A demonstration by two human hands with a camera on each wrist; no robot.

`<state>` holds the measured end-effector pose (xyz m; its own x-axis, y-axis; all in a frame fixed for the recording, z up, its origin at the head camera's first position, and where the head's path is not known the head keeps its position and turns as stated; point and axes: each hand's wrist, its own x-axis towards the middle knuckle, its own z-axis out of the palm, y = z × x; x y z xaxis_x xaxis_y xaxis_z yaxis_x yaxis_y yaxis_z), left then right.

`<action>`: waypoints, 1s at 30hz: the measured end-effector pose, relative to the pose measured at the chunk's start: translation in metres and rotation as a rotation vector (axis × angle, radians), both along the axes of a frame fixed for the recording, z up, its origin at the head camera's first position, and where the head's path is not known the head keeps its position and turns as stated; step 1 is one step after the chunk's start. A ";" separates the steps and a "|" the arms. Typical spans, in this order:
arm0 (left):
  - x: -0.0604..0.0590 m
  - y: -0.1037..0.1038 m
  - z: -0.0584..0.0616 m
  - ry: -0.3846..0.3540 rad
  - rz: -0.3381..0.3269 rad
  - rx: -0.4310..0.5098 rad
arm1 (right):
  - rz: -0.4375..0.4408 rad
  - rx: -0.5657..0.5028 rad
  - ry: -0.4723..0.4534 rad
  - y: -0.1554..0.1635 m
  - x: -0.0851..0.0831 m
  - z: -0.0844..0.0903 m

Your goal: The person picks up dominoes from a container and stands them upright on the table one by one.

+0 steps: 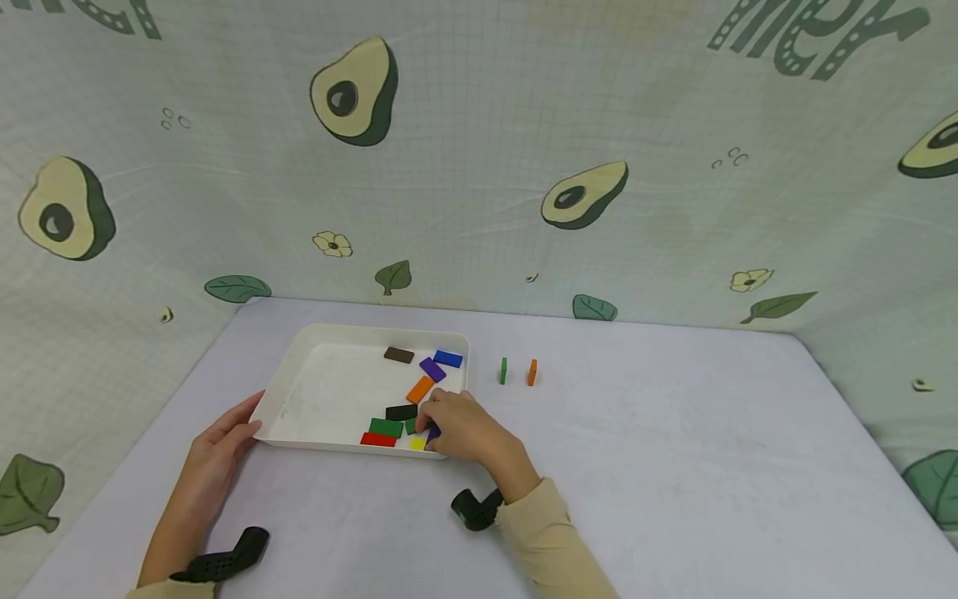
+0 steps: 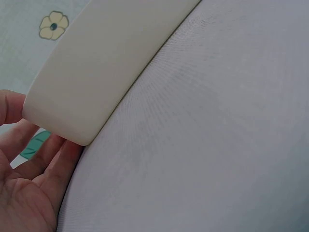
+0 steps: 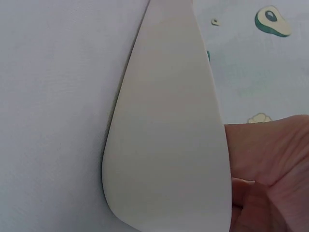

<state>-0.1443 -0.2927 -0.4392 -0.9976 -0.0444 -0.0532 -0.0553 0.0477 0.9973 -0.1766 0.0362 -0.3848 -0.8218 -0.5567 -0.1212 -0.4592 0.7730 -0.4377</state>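
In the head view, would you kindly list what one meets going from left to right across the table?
Left hand → white tray → right hand → upright green block → upright orange block.

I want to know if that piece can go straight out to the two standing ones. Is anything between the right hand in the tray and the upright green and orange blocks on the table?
Only the tray's right wall stands between. The right hand is among blocks at the tray's near right corner; beyond the wall, bare table leads to the green block and orange block.
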 end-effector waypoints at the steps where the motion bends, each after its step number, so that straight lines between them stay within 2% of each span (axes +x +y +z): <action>1: 0.000 0.000 0.000 0.003 -0.003 0.003 | -0.001 -0.001 0.002 0.000 0.000 0.000; 15: -0.001 0.000 -0.002 -0.006 -0.001 -0.008 | 0.018 -0.018 0.021 0.003 0.000 -0.003; 24: 0.000 0.000 0.000 0.000 0.000 0.001 | 0.025 -0.133 -0.007 0.008 0.001 -0.001; 30: 0.000 -0.001 0.000 -0.004 0.005 0.011 | 0.011 -0.231 -0.064 0.009 0.001 0.002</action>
<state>-0.1448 -0.2937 -0.4391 -0.9972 -0.0485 -0.0575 -0.0593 0.0369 0.9976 -0.1755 0.0456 -0.3829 -0.8103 -0.5846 -0.0410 -0.4326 0.6439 -0.6311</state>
